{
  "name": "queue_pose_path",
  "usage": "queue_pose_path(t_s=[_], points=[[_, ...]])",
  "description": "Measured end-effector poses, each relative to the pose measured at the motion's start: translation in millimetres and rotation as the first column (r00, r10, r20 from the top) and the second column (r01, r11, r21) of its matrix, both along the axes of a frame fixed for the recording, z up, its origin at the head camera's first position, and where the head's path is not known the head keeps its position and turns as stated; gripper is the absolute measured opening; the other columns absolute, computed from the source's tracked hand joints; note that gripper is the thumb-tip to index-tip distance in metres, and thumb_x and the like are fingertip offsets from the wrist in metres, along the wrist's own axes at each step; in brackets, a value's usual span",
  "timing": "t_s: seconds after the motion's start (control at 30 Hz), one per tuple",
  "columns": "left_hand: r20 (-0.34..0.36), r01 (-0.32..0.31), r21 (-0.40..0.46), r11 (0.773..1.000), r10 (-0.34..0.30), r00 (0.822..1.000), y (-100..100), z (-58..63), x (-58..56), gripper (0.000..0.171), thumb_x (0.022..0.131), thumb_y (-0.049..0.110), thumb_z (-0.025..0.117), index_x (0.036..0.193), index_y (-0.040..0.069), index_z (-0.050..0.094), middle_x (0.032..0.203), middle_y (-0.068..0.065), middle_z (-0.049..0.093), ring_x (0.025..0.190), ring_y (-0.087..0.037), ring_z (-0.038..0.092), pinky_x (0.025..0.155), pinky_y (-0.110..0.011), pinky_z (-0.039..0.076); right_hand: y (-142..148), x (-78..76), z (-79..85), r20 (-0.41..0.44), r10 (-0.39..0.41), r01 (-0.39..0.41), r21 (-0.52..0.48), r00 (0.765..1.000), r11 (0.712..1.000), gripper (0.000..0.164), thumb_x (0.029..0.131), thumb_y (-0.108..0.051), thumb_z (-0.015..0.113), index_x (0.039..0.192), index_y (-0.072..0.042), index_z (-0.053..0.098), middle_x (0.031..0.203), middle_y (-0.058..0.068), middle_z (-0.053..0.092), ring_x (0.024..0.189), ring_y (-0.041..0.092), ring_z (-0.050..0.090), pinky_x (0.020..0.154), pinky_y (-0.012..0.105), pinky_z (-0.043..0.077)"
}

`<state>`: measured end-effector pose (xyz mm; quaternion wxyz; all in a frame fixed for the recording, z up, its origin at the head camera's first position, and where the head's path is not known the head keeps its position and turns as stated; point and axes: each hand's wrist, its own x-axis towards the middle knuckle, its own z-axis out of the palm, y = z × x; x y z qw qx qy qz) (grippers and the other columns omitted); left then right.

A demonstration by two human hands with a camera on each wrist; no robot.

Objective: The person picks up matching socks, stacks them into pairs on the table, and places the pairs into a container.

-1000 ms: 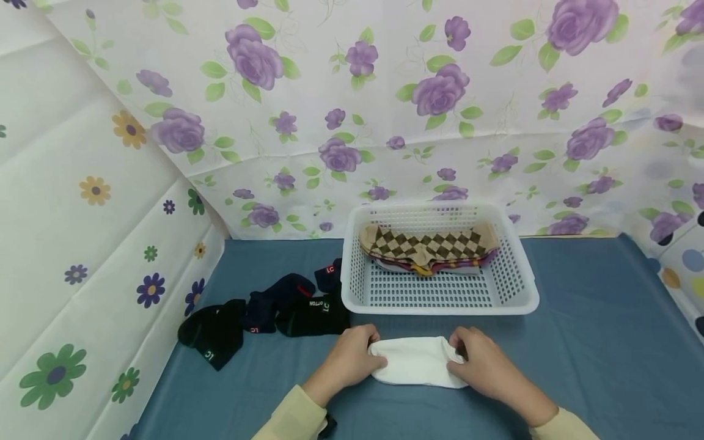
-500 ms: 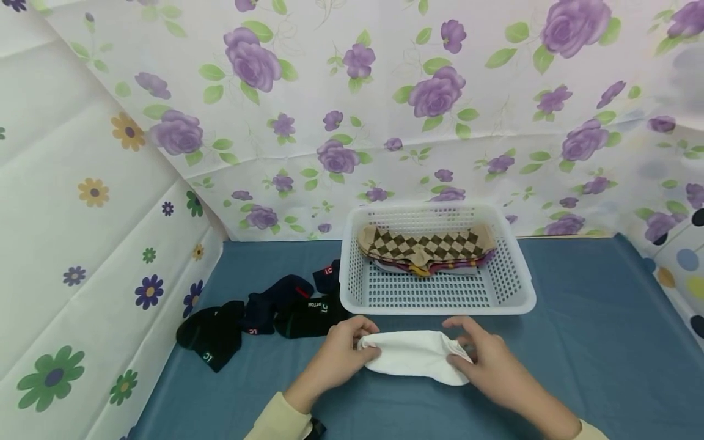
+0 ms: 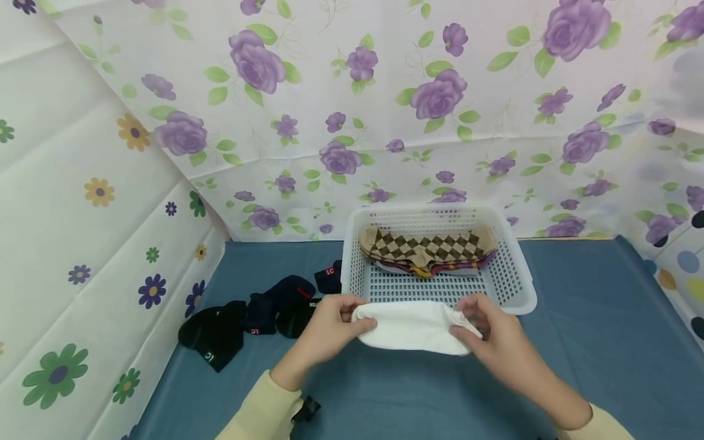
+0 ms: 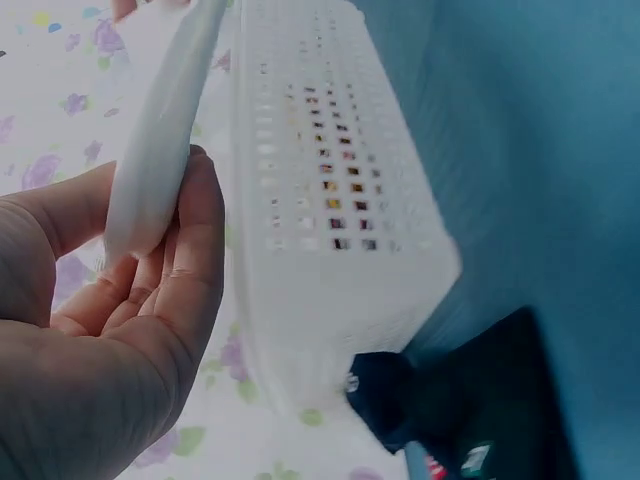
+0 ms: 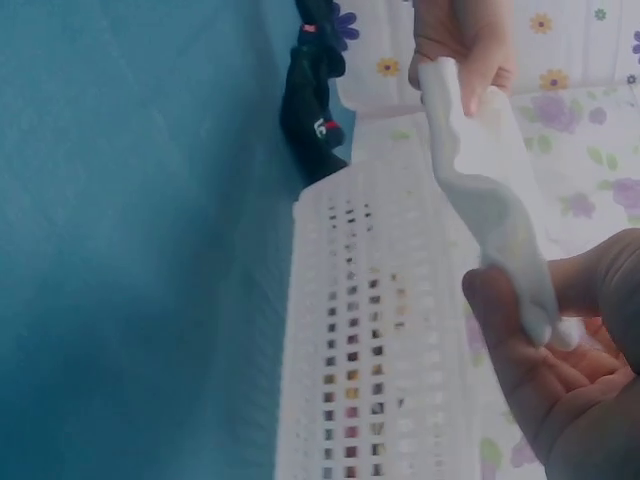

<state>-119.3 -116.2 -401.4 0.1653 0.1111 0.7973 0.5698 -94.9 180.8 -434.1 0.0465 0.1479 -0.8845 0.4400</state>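
Observation:
A white sock (image 3: 412, 328), folded flat and stretched sideways, hangs between both hands above the table, overlapping the basket's near rim in the head view. My left hand (image 3: 332, 326) pinches its left end between thumb and fingers. At the right end, my right hand (image 3: 497, 335) pinches the sock's rolled edge the same way. In the left wrist view the sock (image 4: 160, 140) shows edge-on as a thin slab. The right wrist view shows its wavy folded edge (image 5: 485, 205). Just behind stands a white perforated plastic basket (image 3: 525, 296).
Inside the basket lies a stack of folded socks (image 3: 429, 249), a brown-and-beige argyle pair on top. Left of it, several dark socks lie on the blue table, among them a black one (image 3: 214, 333) and a navy one (image 3: 286, 292). A floral sheet (image 3: 341, 91) hangs behind.
Both hands have lifted the white sock from the table and moved it forward, toward the basket. It was lying flat in front of it earlier. The basket and dark socks stay put.

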Motion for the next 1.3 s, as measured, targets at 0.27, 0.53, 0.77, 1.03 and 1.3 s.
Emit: queue_pose_path(t_s=[0.27, 0.53, 0.77, 1.03, 1.3], points=[[-0.089, 0.014, -0.076, 0.997, -0.02, 0.996, 3, 16.2, -40.8, 0.022, 0.082, 0.021, 0.072, 0.102, 0.012, 0.069, 0.093, -0.004, 0.071, 0.077, -0.014, 0.069, 0.067, -0.036, 0.056, 15, -36.1, 36.0, 0.011, 0.042, -0.043, 0.055, 0.999, 0.998, 0.045, 0.085, -0.023, 0.069, 0.119, -0.019, 0.039, 0.102, 0.004, 0.06, 0.093, 0.023, 0.067, 0.065, 0.026, 0.055], [-0.136, -0.03, -0.094, 0.995, 0.017, 0.99, 18, 45.1, -94.2, 0.022, 0.083, 0.018, 0.072, 0.103, 0.011, 0.069, 0.089, -0.005, 0.07, 0.075, -0.018, 0.066, 0.062, -0.031, 0.055, 21, -88.7, 79.4, -0.019, 0.013, -0.009, 0.194, 1.0, 0.981, 0.023, 0.088, -0.027, 0.065, 0.098, -0.017, 0.046, 0.093, 0.001, 0.058, 0.088, 0.017, 0.064, 0.056, 0.029, 0.045], [-0.149, -0.096, -0.19, 0.977, 0.068, 0.987, 31, 47.0, -131.0, 0.02, 0.083, 0.021, 0.071, 0.102, 0.013, 0.067, 0.09, -0.006, 0.067, 0.074, -0.023, 0.062, 0.06, -0.033, 0.053, 24, -132.0, 82.8, 0.033, 0.035, -0.042, 0.246, 0.999, 0.968, 0.007, 0.09, -0.017, 0.061, 0.089, -0.014, 0.055, 0.093, 0.003, 0.065, 0.082, 0.017, 0.065, 0.054, 0.032, 0.045], [-0.133, -0.122, -0.344, 0.931, 0.08, 0.988, 50, 25.6, -162.5, 0.022, 0.081, 0.017, 0.072, 0.098, 0.005, 0.065, 0.089, -0.005, 0.058, 0.067, -0.016, 0.055, 0.053, -0.024, 0.047, 27, -164.0, 65.6, 0.112, 0.059, -0.093, 0.328, 0.992, 0.94, 0.011, 0.089, -0.012, 0.063, 0.099, -0.015, 0.065, 0.113, 0.009, 0.063, 0.09, 0.024, 0.064, 0.065, 0.036, 0.051], [-0.131, -0.135, -0.459, 0.878, 0.084, 0.988, 61, 16.8, -185.6, 0.017, 0.079, 0.01, 0.072, 0.092, 0.0, 0.065, 0.088, -0.012, 0.064, 0.062, -0.018, 0.061, 0.051, -0.024, 0.051, 27, -190.1, 54.5, 0.183, 0.147, -0.216, 0.452, 0.972, 0.865, 0.031, 0.087, -0.006, 0.063, 0.115, -0.018, 0.067, 0.126, 0.013, 0.059, 0.102, 0.027, 0.061, 0.074, 0.038, 0.052]])
